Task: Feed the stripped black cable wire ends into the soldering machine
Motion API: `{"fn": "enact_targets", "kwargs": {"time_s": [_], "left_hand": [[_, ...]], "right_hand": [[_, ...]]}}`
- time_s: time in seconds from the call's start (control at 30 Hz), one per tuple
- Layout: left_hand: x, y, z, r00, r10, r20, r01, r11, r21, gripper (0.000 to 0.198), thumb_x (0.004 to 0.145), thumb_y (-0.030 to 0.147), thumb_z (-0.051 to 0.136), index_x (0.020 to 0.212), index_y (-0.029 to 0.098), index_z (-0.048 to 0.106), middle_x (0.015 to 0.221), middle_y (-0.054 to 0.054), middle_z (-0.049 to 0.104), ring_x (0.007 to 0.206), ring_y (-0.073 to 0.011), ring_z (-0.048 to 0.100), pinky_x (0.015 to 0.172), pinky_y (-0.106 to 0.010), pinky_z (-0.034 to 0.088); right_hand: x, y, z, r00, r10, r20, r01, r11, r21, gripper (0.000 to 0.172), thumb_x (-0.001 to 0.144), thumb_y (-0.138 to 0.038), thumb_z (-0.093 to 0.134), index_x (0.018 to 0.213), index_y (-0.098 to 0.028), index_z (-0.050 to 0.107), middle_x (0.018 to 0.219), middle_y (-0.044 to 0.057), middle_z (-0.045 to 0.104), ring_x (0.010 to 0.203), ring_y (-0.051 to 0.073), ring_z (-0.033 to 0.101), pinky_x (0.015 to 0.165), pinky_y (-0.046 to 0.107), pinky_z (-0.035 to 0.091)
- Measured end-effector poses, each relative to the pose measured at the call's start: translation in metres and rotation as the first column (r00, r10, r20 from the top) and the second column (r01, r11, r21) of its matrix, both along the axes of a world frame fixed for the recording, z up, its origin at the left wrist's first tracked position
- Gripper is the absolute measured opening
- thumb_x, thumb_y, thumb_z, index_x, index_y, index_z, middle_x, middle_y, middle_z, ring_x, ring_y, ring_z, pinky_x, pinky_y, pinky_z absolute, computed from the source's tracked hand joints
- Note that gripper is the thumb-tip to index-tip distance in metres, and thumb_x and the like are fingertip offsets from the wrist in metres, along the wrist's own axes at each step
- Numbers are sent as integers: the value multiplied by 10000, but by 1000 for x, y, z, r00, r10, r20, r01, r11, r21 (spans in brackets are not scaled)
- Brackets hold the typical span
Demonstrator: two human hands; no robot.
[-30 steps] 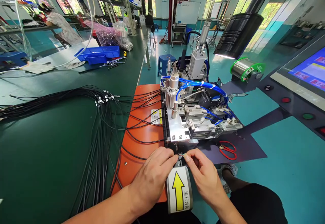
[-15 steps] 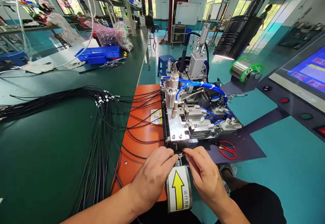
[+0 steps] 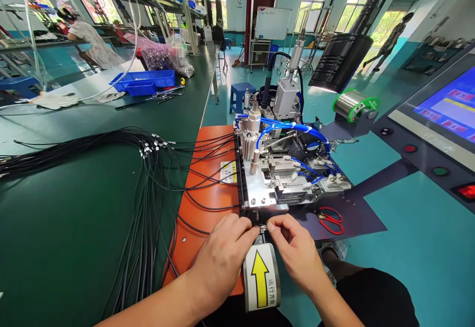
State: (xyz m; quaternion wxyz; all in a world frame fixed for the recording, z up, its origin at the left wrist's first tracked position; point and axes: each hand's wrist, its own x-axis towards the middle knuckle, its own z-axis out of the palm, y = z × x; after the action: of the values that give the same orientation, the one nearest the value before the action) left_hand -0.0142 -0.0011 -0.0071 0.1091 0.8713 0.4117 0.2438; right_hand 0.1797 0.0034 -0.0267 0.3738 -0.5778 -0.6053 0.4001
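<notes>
At the near end of the machine (image 3: 260,188), my left hand (image 3: 228,248) is closed with thumb and forefinger together on a black cable (image 3: 193,224), which runs under it from the left. Bare at the fingertips is a small cable end (image 3: 263,228) with thin light and reddish wires. My right hand (image 3: 297,245) pinches at the right side of that end, thumb against forefinger. Most of what lies between its fingers is hidden. Just below both hands is a rounded guard (image 3: 261,277) with a yellow arrow.
An orange plate (image 3: 208,168) carries several cables from a black bundle (image 3: 143,238) on the green table (image 3: 55,248). Red-handled scissors (image 3: 331,220) lie right of the machine. A solder spool (image 3: 351,105), black lamp (image 3: 339,62) and control panel (image 3: 434,144) stand further right. People are in the background.
My right thumb and fingers have drawn closer together at the wire end, and the hand has shifted slightly. My left hand stays nearly still. A person in the background has walked further into view.
</notes>
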Motion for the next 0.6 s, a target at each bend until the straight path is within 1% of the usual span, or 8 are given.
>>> {"fn": "enact_targets", "kwargs": {"time_s": [0.1, 0.2, 0.33, 0.47, 0.53, 0.6], "left_hand": [[-2, -2, 4, 996, 47, -71, -45, 999, 21, 206, 985, 128, 460, 1052, 150, 654, 894, -70, 600, 797, -237, 517, 708, -396, 471], [-3, -3, 7, 985, 105, -137, -101, 994, 35, 172, 951, 93, 503, 973, 147, 665, 850, -64, 592, 778, -244, 517, 695, -406, 464], [-1, -3, 9, 975, 133, -175, -132, 991, 20, 172, 923, 63, 532, 990, 143, 668, 883, -72, 592, 824, -252, 526, 741, -427, 482], [0, -5, 12, 968, 157, -197, -165, 986, -24, 204, 923, 57, 514, 1010, 155, 670, 933, -84, 575, 882, -255, 525, 775, -426, 506], [0, -7, 15, 962, 153, -228, -170, 984, -58, 229, 925, 49, 489, 1021, 159, 665, 939, -85, 569, 891, -251, 530, 788, -425, 518], [-1, -10, 17, 958, 143, -248, -170, 981, -91, 252, 925, 47, 472, 1063, 155, 654, 947, -87, 572, 890, -248, 540, 800, -431, 528]], "right_hand": [[1, 2, 2, 999, -15, -30, 13, 996, -83, 291, 967, -417, 532, 860, -188, 676, 802, 10, 611, 714, 162, 545, 667, 263, 441], [1, 2, 5, 999, -34, -18, 32, 994, -109, 301, 953, -427, 543, 852, -180, 682, 762, 1, 611, 663, 150, 527, 625, 254, 432], [-2, 0, 6, 999, -54, 3, 54, 995, -84, 296, 939, -414, 554, 844, -171, 692, 740, 7, 631, 639, 152, 549, 591, 249, 435], [-5, 1, 5, 997, -75, 21, 75, 997, -33, 283, 940, -389, 544, 827, -176, 692, 753, 22, 641, 670, 169, 580, 607, 259, 451], [-5, 1, 8, 997, -72, 29, 72, 997, -10, 280, 949, -378, 529, 818, -187, 686, 765, 24, 636, 684, 175, 586, 623, 268, 456], [-4, -3, 16, 996, -84, 41, 83, 996, 33, 258, 958, -373, 516, 881, -198, 689, 814, 34, 636, 710, 184, 596, 650, 280, 468]]}}
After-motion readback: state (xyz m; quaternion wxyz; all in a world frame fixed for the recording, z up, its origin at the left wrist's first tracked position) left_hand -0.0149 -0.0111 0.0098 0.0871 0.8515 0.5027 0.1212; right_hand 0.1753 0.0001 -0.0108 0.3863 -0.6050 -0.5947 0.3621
